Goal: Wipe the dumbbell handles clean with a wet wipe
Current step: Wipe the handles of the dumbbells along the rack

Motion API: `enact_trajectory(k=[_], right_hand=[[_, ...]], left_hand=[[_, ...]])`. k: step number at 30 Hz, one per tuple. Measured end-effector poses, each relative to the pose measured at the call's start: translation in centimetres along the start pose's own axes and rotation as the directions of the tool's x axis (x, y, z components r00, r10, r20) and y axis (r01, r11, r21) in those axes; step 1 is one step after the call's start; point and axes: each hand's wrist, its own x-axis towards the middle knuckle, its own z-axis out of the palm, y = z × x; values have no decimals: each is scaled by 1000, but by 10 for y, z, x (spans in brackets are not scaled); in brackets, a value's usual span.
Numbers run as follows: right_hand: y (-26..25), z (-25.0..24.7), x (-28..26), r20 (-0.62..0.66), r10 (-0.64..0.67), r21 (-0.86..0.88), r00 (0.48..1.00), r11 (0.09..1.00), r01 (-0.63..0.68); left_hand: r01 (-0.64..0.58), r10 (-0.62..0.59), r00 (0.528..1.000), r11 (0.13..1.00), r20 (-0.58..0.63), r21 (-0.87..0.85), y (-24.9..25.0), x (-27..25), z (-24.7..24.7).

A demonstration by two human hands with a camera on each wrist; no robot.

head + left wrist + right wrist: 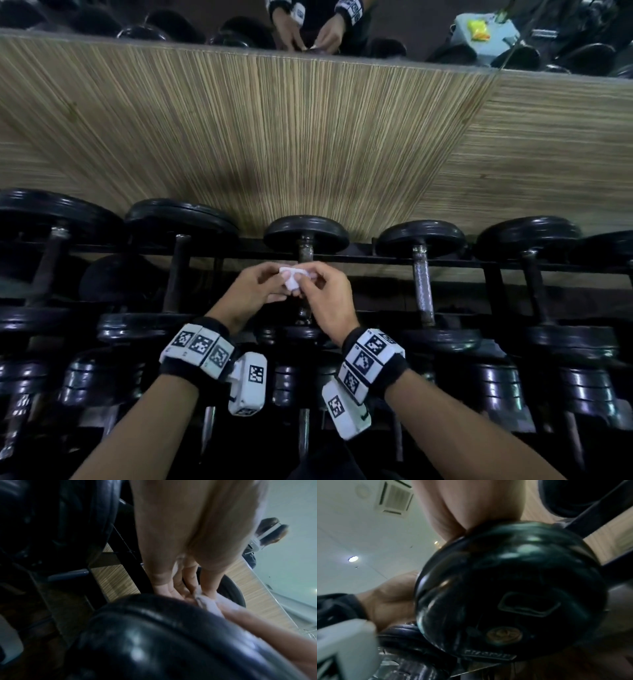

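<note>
A small crumpled white wet wipe (pixel 292 278) is held between both hands above the middle dumbbell on the rack. My left hand (pixel 260 287) pinches it from the left and my right hand (pixel 320 286) pinches it from the right. The dumbbell's metal handle (pixel 306 248) shows just beyond the hands, with its far black plate (pixel 306 233) behind. In the left wrist view the wipe (pixel 208 603) sits at my fingertips (pixel 210 593) above a black plate (pixel 154 635). The right wrist view is filled by a black dumbbell plate (pixel 510 588); the wipe is hidden there.
Several black dumbbells line the rack, one with a metal handle (pixel 423 284) to the right and another (pixel 178 270) to the left. A black rack rail (pixel 376 258) crosses behind. A wood-grain wall panel (pixel 308 137) rises beyond, with a mirror (pixel 308 27) above it.
</note>
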Motion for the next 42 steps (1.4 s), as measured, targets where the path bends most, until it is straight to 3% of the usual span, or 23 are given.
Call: enact_trajectory(k=[6, 13, 16, 22, 28, 31, 34, 37, 40, 42], right_hand=[[17, -9, -18, -120, 98, -55, 988, 993, -105], [20, -10, -24, -104, 189, -29, 977, 981, -192], [19, -11, -24, -100, 200, -23, 975, 979, -204], [19, -12, -24, -89, 179, -47, 980, 982, -184], [18, -13, -24, -88, 206, -66, 974, 975, -212], [18, -12, -24, -77, 220, -70, 972, 972, -226], [16, -14, -24, -63, 227, -67, 972, 971, -231], [14, -14, -25, -59, 225, -52, 973, 972, -228], [15, -14, -25, -54, 231, -51, 971, 971, -234], [18, -13, -24, -52, 233, -46, 971, 971, -236]], left_hand=[[106, -102, 979, 994, -177, 15, -4, 46, -8], [158, -158, 987, 984, -3, 80, -3, 69, 12], [122, -122, 992, 992, -18, 26, 0, 70, 16], [-29, 33, 984, 999, -173, 23, -5, 61, 24], [-202, 225, 915, 974, -334, 103, -9, 51, 32], [-297, 381, 880, 907, -285, 298, -10, 45, 33], [-372, 546, 819, 738, -174, 564, -7, 34, 36], [-401, 592, 801, 640, -88, 656, -3, 30, 37], [-401, 591, 806, 601, -47, 691, -3, 28, 35], [-375, 609, 782, 632, -134, 679, -3, 29, 31]])
